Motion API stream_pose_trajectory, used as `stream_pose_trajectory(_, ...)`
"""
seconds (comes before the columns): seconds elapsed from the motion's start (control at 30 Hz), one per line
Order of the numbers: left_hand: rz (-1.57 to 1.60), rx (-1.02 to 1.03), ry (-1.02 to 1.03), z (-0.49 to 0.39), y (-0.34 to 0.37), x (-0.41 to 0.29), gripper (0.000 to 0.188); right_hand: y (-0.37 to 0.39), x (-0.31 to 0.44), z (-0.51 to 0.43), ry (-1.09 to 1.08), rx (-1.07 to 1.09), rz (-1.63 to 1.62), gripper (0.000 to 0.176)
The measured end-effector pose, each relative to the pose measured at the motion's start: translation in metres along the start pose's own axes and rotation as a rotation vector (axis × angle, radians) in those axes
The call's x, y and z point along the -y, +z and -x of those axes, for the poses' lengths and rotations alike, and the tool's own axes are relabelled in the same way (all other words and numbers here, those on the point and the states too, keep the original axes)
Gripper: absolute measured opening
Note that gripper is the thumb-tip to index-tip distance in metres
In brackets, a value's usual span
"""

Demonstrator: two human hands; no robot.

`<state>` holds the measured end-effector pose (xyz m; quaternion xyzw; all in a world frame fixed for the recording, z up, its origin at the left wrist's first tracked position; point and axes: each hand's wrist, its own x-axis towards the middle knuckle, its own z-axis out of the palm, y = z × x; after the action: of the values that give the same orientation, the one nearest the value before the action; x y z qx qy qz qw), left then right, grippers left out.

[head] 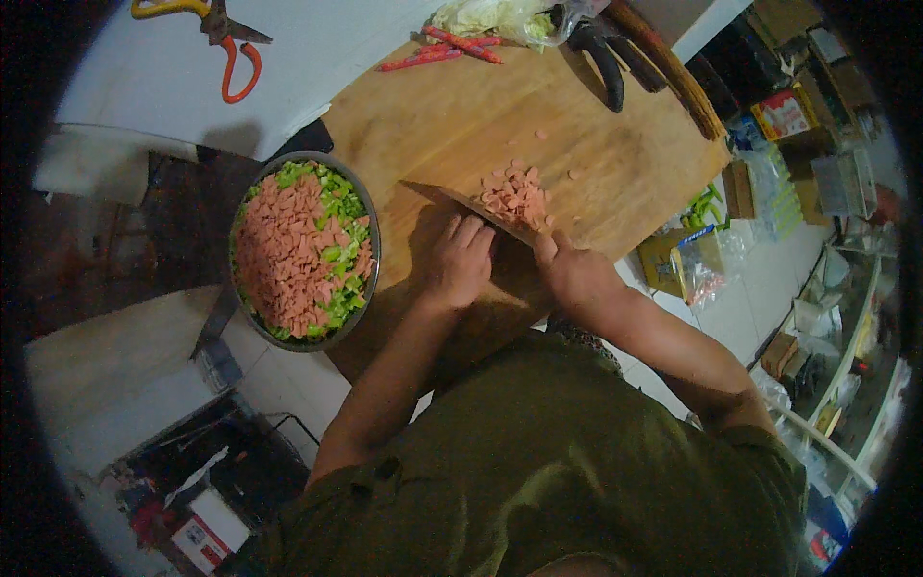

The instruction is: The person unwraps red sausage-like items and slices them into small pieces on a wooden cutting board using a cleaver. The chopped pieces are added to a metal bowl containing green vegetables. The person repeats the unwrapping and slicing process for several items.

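Note:
My right hand [580, 278] grips the handle end of a broad kitchen knife [490, 216], whose blade runs up and to the left across a wooden cutting board [606, 180]. Curled on the near side of the blade is my left hand [461, 260]; whether its fingers hold anything is hidden. A small heap of thin pink sausage slices [515, 193] lies against the blade's far side, with a few loose slices scattered beyond. To the left stands a round, dark-rimmed bowl [372, 205], heaped with chopped pink sausage [285, 252] over chopped green vegetable [339, 191].
Red-wrapped sausages [461, 47] lie at the board's far edge, beside a cabbage [490, 18] in plastic. Black handles [602, 65] and a wooden stick [670, 72] lie far right. Scissors [216, 36] rest on a white surface. A cardboard box [663, 263] stands below right.

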<state>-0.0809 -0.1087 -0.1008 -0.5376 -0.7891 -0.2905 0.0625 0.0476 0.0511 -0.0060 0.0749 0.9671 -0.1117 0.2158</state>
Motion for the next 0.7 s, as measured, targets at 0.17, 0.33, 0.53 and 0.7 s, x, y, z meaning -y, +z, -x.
stream_pose_trajectory(0.17,-0.027,0.078,-0.008,-0.001,-0.007,0.0,0.026,-0.008,-0.002,0.0,-0.009,0.039,-0.12,0.04)
stream_pose_trajectory(0.33,0.009,0.135,-0.056,0.001,-0.01,-0.002,0.03,-0.016,-0.004,-0.003,0.017,0.079,-0.138,0.039)
stream_pose_trajectory(0.53,0.056,0.038,-0.001,-0.002,-0.002,0.004,0.033,-0.016,-0.008,0.0,-0.021,0.072,-0.171,0.035)
stream_pose_trajectory(0.7,0.039,0.033,-0.021,0.002,-0.004,-0.001,0.031,-0.013,-0.005,-0.005,0.026,0.151,-0.182,0.036)
